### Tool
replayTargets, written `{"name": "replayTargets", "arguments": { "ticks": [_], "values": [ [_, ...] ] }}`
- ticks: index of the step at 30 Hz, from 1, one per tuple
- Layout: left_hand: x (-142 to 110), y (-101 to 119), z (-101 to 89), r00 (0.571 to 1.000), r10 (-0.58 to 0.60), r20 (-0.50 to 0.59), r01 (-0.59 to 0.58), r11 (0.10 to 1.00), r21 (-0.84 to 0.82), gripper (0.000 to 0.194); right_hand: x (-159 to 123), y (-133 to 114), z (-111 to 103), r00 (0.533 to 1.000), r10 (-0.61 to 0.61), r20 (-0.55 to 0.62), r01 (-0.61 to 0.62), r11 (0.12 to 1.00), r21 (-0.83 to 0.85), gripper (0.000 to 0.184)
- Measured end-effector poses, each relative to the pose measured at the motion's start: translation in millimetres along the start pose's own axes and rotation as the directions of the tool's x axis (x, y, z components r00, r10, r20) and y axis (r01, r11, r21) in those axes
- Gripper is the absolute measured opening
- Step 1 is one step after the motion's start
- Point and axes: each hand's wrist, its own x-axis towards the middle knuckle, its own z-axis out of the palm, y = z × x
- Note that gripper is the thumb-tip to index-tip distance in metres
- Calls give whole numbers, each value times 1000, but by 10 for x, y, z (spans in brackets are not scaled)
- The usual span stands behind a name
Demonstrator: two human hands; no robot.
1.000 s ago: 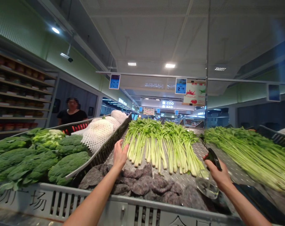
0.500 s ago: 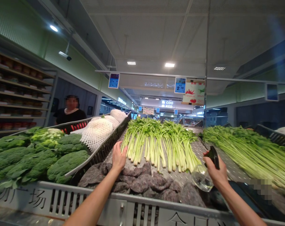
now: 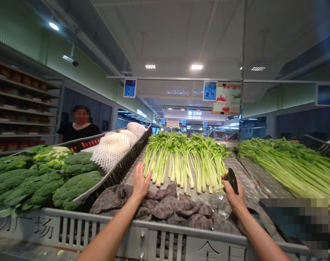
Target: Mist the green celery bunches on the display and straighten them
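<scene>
My left hand (image 3: 140, 179) reaches over the bin rail with fingers stretched out, touching the cut ends of the leftmost celery stalks (image 3: 181, 161). My right hand (image 3: 235, 194) is closed on a clear spray bottle (image 3: 220, 203) with a black trigger head (image 3: 232, 178), held just right of the celery pile and pointing at it. The celery lies in a row on a perforated metal tray (image 3: 245, 175). A crumpled grey-purple cloth (image 3: 167, 206) lies in front of the stalks, under both hands.
A slatted metal rail (image 3: 72, 228) runs along the front. Broccoli (image 3: 45, 177) and net-wrapped white produce (image 3: 113, 150) fill the left bin. More green stalks (image 3: 290, 170) lie on the right. A person in black (image 3: 79, 127) stands behind the left bin.
My right hand has moved left with the spray bottle, closer to the celery. My left hand has shifted slightly onto the stalk ends. The view tilted down a little.
</scene>
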Motion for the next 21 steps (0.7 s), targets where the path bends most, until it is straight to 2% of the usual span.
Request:
{"name": "replayTargets", "arguments": {
  "ticks": [4, 10, 12, 16, 21],
  "values": [
    [11, -11, -33, 999, -14, -40, 13, 1000, -20, 42, 28, 28, -25, 999, 21, -36, -20, 1000, 16, 36],
    [71, -122, -137, 964, -229, -138, 214, 970, -115, 41, 9, -3, -35, 999, 31, -27, -32, 999, -17, 34],
    [83, -146, -145, 958, -249, -144, 232, 965, -127, 41, 1, -23, -39, 999, 35, -28, -36, 999, -36, 34],
    [82, -112, -107, 974, -184, -132, 171, 979, -109, 43, -4, -63, -20, 1000, 13, -26, -15, 997, -70, 34],
    [91, 59, -12, 998, -42, -52, 36, 994, -102, 46, 32, -172, 65, 998, -59, 12, 60, 995, -78, 32]
  ]
}}
